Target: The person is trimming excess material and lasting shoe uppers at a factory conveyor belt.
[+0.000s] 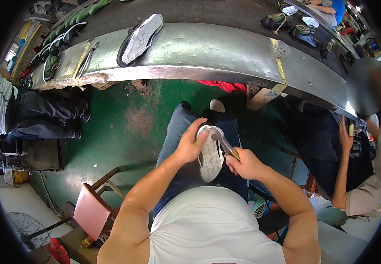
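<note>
On my lap lies a shoe with its pale sole side (211, 165) turned up and a dark upper showing at its edge. My left hand (190, 143) is closed round its far end, with the thumb across the sole. In my right hand (244, 164) is a curved metal hand tool (224, 140) with some yellow near the grip. The tool's curved end reaches the far end of the shoe, close to my left fingers. Its working tip is too small to make out.
Ahead runs a metal-edged bench (208, 48). Another upturned shoe (142, 40) lies on it; dark shoes (304, 33) stand at right. A clear cup (280, 49) sits near the edge. One person (36, 110) stands left, another (366, 185) sits right. A pink-seated stool (91, 211) is lower left.
</note>
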Tool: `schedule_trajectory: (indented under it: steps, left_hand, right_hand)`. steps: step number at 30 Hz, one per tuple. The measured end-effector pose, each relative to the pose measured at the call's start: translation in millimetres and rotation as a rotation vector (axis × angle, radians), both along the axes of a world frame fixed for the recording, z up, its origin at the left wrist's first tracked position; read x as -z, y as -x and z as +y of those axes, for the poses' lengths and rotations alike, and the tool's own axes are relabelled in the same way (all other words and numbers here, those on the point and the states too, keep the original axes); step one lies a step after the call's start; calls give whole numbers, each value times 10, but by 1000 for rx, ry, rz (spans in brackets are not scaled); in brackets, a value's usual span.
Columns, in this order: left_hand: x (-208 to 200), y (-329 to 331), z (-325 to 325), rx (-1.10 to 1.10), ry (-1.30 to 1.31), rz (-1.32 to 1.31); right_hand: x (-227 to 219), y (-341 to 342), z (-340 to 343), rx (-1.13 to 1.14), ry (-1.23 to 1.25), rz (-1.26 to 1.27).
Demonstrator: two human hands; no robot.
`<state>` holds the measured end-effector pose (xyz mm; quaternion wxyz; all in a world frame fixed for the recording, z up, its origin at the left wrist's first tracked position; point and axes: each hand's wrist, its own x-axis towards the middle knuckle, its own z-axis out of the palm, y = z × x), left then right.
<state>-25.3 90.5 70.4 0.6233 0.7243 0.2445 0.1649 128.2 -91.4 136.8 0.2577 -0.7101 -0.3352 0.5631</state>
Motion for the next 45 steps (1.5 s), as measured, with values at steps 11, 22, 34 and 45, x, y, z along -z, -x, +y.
schedule_trajectory:
  steps: [11, 22, 34, 45]
  left_hand:
    - [336, -23, 92, -21, 148, -26]
    - [385, -37, 128, 11, 176, -69]
    - [-171, 86, -53, -70, 47, -208]
    - [-129, 501, -543, 326, -463, -487]
  right_hand:
    - [-25, -145, 233, 209, 71, 499]
    - [619, 92, 62, 52, -339, -451]
    - [-156, -27, -618, -93, -456, -258]
    - [191, 366, -18, 216, -930, -95]
